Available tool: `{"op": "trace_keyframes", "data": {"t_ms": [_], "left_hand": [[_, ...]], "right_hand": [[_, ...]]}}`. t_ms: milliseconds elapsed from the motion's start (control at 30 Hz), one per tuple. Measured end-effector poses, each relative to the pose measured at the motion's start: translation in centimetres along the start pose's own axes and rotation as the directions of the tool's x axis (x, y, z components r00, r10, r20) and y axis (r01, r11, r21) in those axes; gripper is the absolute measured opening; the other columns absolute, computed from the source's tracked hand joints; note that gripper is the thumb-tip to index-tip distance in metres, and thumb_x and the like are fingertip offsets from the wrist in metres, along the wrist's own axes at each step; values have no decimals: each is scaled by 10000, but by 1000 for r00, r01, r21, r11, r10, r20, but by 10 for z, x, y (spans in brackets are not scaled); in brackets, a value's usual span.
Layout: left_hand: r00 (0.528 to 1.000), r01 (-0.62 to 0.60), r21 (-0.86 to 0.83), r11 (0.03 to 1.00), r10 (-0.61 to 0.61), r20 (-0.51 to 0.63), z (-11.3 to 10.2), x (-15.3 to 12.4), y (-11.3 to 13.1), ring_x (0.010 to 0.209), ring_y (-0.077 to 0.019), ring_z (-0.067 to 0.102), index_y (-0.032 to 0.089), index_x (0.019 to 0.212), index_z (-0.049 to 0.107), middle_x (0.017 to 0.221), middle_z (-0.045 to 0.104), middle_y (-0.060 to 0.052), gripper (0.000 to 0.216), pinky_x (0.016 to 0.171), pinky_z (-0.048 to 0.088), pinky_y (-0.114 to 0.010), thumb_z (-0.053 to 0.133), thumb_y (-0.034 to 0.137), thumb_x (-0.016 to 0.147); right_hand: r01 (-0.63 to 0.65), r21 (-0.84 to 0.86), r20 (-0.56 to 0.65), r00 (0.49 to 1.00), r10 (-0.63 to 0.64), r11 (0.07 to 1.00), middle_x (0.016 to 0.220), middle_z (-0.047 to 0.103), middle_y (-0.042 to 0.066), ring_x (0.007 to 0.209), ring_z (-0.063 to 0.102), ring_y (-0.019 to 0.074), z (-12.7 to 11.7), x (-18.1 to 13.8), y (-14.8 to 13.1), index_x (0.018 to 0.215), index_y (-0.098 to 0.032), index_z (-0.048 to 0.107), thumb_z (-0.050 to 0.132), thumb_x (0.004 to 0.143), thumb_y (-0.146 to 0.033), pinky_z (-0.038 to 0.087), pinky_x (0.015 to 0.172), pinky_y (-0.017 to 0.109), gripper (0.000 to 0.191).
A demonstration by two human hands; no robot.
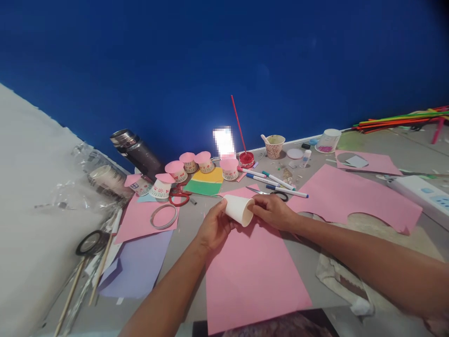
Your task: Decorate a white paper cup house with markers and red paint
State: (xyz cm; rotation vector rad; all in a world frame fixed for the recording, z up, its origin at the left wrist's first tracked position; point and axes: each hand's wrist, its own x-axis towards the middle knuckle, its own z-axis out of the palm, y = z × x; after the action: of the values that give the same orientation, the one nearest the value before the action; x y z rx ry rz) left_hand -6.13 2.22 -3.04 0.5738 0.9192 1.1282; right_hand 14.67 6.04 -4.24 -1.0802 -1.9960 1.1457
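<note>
A plain white paper cup (237, 210) lies on its side in the air, its mouth turned to the right, above a large pink paper sheet (256, 276). My left hand (214, 227) is closed around the cup's base end. At the mouth, my right hand (271, 210) pinches the rim, with some fingertips hidden inside. Just behind my right hand lies a pair of scissors (280, 196) with dark handles. Several capped markers (286, 191) are spread beyond it.
Small decorated cups with pink paper tops (176, 172) stand at the back left, near a dark flask (136, 152) and red-handled scissors (179, 200). A tape roll (163, 216) rests on pink paper. Cut pink paper (354, 194) and a white power strip (421, 196) lie right.
</note>
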Motion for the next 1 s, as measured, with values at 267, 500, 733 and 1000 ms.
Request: {"op": "trace_keyframes", "data": {"t_ms": [267, 500, 733, 1000], "left_hand": [[997, 48, -141, 989, -57, -59, 0, -2, 8, 751, -205, 758, 147, 1051, 717, 942, 804, -74, 184, 624, 655, -324, 672, 313, 985], [994, 79, -181, 980, -92, -63, 1, 0, 11, 733, -207, 766, 136, 1060, 705, 920, 807, -90, 262, 632, 663, -337, 514, 315, 1075], [993, 115, -74, 991, -116, -7, 0, 1, 8, 654, -204, 727, 137, 1115, 709, 890, 779, -77, 283, 519, 613, -313, 610, 391, 1038], [973, -205, 173, 963, 219, -68, 5, -14, 2, 794, -158, 706, 316, 1280, 663, 1068, 754, -10, 550, 686, 582, -268, 877, 536, 823]], "right_hand": [[73, 9, 96, 993, -74, 997, 663, 606, -24, 616, 491, 143, 1, 4, -1, 818, -202, 661, 634, 934, -473, 350, 597, 276, 296], [20, 108, 154, 987, -37, 994, 651, 695, 19, 611, 632, 160, 1, 1, 1, 702, -218, 578, 562, 969, -579, 476, 626, 280, 449], [-74, 276, 140, 990, 36, 958, 631, 704, 20, 510, 666, 151, 2, -3, -6, 709, -228, 552, 590, 901, -740, 523, 472, 247, 548], [-43, 169, -97, 994, 59, 985, 557, 621, -5, 469, 552, 124, 5, -2, -6, 628, -237, 481, 569, 960, -534, 425, 452, 243, 454]]}}
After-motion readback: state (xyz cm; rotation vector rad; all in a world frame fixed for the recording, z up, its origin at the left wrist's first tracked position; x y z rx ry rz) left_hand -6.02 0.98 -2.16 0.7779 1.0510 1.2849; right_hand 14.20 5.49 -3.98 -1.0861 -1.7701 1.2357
